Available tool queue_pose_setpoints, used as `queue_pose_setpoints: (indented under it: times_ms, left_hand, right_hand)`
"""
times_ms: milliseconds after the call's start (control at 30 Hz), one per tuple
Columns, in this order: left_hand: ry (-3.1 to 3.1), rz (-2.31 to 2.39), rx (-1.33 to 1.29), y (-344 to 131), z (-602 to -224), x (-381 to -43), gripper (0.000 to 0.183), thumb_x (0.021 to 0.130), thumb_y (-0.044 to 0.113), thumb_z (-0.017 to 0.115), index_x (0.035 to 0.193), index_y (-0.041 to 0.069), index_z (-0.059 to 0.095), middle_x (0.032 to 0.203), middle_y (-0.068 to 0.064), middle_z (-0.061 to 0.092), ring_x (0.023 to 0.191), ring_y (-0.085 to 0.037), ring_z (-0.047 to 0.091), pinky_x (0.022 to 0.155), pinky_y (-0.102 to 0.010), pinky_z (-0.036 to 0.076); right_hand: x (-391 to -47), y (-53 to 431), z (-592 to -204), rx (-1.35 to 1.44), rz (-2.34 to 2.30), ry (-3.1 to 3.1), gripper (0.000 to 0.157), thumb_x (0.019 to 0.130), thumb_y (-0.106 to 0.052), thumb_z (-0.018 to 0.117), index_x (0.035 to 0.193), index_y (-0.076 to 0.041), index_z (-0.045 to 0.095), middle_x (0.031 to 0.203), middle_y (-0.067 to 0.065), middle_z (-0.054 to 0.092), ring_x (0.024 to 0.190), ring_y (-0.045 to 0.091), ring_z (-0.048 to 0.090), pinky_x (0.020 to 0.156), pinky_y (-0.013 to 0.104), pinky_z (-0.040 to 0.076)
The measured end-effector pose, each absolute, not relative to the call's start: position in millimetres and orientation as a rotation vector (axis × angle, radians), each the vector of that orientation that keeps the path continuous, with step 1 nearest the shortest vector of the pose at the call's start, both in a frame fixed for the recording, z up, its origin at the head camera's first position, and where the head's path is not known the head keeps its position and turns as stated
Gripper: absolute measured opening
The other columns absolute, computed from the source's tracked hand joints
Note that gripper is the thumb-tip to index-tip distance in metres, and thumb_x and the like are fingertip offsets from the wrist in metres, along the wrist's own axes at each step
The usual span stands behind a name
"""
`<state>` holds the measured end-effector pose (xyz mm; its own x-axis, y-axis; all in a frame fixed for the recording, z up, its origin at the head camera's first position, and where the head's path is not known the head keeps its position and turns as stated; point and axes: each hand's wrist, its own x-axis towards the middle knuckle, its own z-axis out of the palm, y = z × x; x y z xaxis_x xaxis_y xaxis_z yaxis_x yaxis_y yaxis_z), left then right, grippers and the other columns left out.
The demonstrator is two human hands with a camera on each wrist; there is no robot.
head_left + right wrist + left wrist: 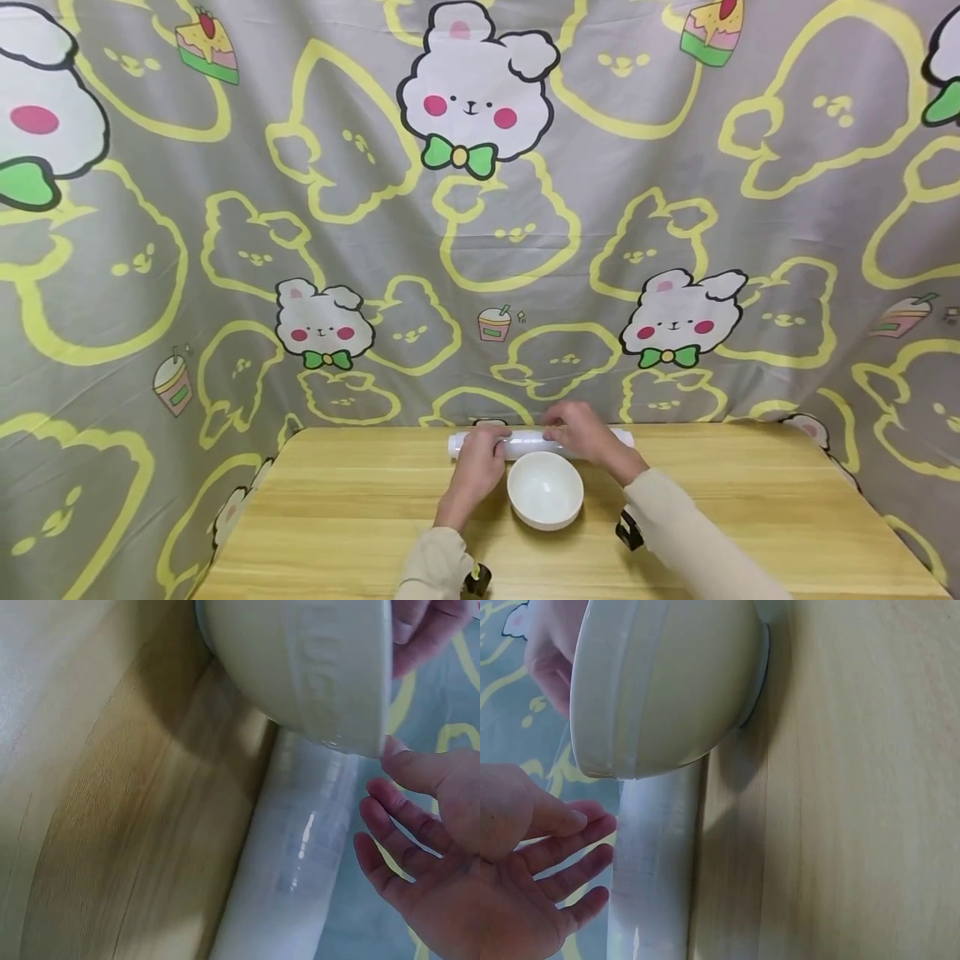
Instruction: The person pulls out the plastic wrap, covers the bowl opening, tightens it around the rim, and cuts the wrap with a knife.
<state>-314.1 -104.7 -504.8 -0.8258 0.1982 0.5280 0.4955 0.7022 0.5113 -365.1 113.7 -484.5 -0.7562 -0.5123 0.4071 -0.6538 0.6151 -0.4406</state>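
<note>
A roll of clear cling film [525,446] lies crosswise at the back of the wooden table. My left hand [480,460] is at the left part of the roll; the left wrist view shows its fingers loosely bent, fingertips right by the film. Over the roll's right part is my right hand [587,435], with relaxed, spread fingers [397,825] beside the film in the right wrist view. Between my forearms stands a white bowl [546,492], upright, just in front of the roll. Raised letters mark its side in the right wrist view.
The wooden tabletop [360,508] ends at a grey curtain [517,200] printed with cartoon bunnies, which hangs behind and on both sides. Dark wrist devices [628,530] sit at the cuffs of the beige sleeves [697,533].
</note>
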Motion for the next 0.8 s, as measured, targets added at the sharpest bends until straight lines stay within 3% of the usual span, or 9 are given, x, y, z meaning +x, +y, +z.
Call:
queue_pose_setpoints:
  times_ms: [333,800]
  left_hand:
    - [-2.542,-0.795,-0.513,-100.8,-505.7,-318.5,0.032,0.079,-0.013,0.073,0.108,-0.001,0.076,0.109,-0.014,0.072,0.109,-0.033,0.065,0.096,-0.048,0.054]
    - [-2.642,-0.742,-0.417,-94.3,-502.8,-327.6,0.015,0.088,0.009,0.080,0.103,0.009,0.080,0.102,-0.005,0.069,0.101,-0.029,0.063,0.078,-0.042,0.046]
  right_hand:
    - [-369.5,110.3,-492.1,0.948,0.827,-2.618,0.007,0.083,0.000,0.082,0.087,-0.006,0.078,0.083,0.001,0.071,0.076,0.013,0.066,0.067,0.028,0.057]
    - [-375.2,106.1,-496.6,0.942,0.796,-2.601,0.009,0.083,0.000,0.081,0.081,-0.008,0.077,0.079,-0.002,0.068,0.072,0.010,0.062,0.064,0.027,0.055]
